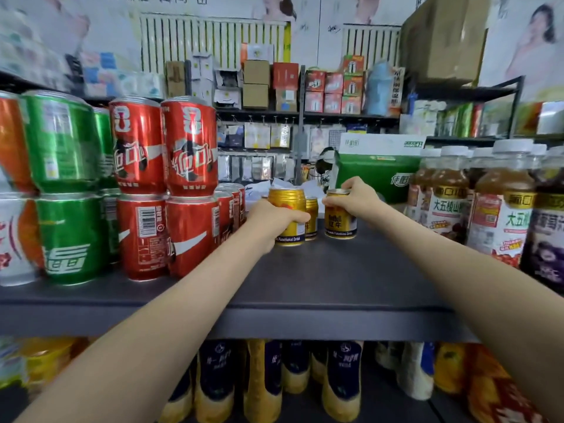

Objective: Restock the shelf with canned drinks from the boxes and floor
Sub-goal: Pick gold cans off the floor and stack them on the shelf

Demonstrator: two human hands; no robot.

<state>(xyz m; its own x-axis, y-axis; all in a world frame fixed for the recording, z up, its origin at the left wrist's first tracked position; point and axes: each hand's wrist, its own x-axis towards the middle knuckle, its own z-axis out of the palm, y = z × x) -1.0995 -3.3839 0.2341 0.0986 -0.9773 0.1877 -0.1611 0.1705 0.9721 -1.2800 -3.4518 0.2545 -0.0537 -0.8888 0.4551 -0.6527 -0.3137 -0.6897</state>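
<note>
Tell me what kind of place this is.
Probably a small shop or convenience store: stacked red cola cans, rows of labelled drink bottles, and boxed goods on the shelving behind.

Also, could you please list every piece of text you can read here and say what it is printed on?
"Functional Drink": left gold can, gripped by the left hand.
"RedBull", "红牛", "Functional Drink": right gold can, gripped by the right hand.
"大五": bottle label; the rest is unclear.
Red cans, green carton, wall signs: too stylised or blurred to read.
</note>
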